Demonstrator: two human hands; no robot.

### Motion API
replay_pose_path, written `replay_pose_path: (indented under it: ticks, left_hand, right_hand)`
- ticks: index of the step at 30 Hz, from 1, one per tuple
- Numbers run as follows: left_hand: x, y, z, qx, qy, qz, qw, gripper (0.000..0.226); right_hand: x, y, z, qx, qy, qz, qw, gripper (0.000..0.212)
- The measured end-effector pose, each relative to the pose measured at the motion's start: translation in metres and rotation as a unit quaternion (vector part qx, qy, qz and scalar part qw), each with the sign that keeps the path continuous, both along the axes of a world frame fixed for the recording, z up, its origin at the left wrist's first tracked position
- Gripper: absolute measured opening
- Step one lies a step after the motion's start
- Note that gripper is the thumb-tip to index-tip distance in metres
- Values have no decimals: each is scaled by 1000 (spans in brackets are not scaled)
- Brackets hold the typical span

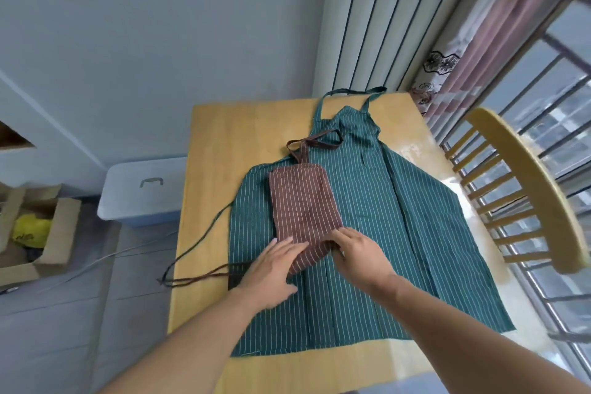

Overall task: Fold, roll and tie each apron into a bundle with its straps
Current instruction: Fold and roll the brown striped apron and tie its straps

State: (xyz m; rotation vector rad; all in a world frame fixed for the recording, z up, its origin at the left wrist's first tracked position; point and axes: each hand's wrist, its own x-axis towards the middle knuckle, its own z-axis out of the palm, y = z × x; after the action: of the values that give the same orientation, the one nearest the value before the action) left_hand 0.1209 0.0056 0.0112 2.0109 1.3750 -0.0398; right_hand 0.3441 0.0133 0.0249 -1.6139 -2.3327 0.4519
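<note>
The brown apron [302, 211] lies folded into a narrow strip on top of the green apron [377, 227], which is spread flat over the wooden table [217, 144]. That layering probably serves as a work surface: the green one waits its turn while the brown one gets bundled. The brown neck strap [315, 145] sits loose at 12 o'clock from the strip, and its waist straps [198, 277] trail off toward 9 o'clock, past the table edge, likely kept free for tying later.

Both hands work the near end of the strip, at 6 o'clock, which is where a roll would start. The left hand [271, 269] lies mostly flat, fingers straight and close together, pressing the corner of the cloth down. The right hand [359, 253] has its fingers curled at the edge of the brown cloth, apparently pinching or tucking the end under; whether the thumb is under the fabric I cannot tell.

1 chair [524, 189] stands at 3 o'clock, and a lidded bin [144, 189] at 9 o'clock beside the table.
</note>
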Motion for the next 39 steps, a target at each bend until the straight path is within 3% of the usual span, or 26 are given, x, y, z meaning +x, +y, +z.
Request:
replay_pose_path:
  ticks: [3, 5, 7, 10, 13, 17, 20, 22, 24, 26, 30, 32, 35, 37, 39]
  left_hand:
    - [-13, 10, -8, -5, -105, 147, 984, 27]
    - [-23, 19, -1, -36, -168, 227, 958, 6]
    - [-30, 25, 14, -68, -217, 264, 938, 8]
    - [-34, 28, 27, -136, -253, 247, 926, 15]
    - [-32, 24, 24, -184, -263, 234, 918, 22]
    - [-25, 26, 4, -216, -283, 309, 882, 27]
    - [-20, 33, -9, -228, -275, 381, 853, 29]
    - [-19, 41, -17, -235, -270, 402, 843, 33]
    - [-16, 49, -19, -255, -278, 409, 831, 40]
    - [-17, 56, -22, -268, -267, 389, 840, 49]
    - [-23, 68, -55, -261, -219, 376, 862, 107]
    - [-15, 71, -46, -261, -208, 375, 865, 96]
    - [-5, 74, -42, -235, -187, 372, 878, 47]
    - [-4, 75, -49, -230, -195, 382, 874, 42]
    - [-5, 77, -54, -220, -198, 406, 865, 50]
  right_hand:
    - [-1, 11, 28, -113, 120, -54, 985, 21]
    - [-1, 14, 41, -163, 182, -84, 966, 10]
    - [3, 15, 50, -195, 239, -106, 946, 5]
    - [8, 16, 55, -228, 323, -136, 908, 22]
    - [6, 15, 45, -239, 342, -175, 892, 27]
    - [4, 21, 18, -370, 400, -233, 805, 48]
    - [7, 27, 1, -447, 380, -224, 778, 46]
    - [7, 33, -12, -454, 356, -222, 786, 34]
    - [5, 39, -26, -429, 311, -224, 818, 24]
    - [4, 45, -33, -388, 249, -217, 860, 19]
    - [3, 50, -45, -365, 181, -227, 884, 27]
    - [4, 51, -51, -361, 153, -232, 890, 29]
    - [5, 52, -58, -347, 113, -246, 898, 30]
    - [3, 54, -59, -315, 88, -245, 913, 28]
    - [2, 60, -58, -278, 74, -235, 929, 26]
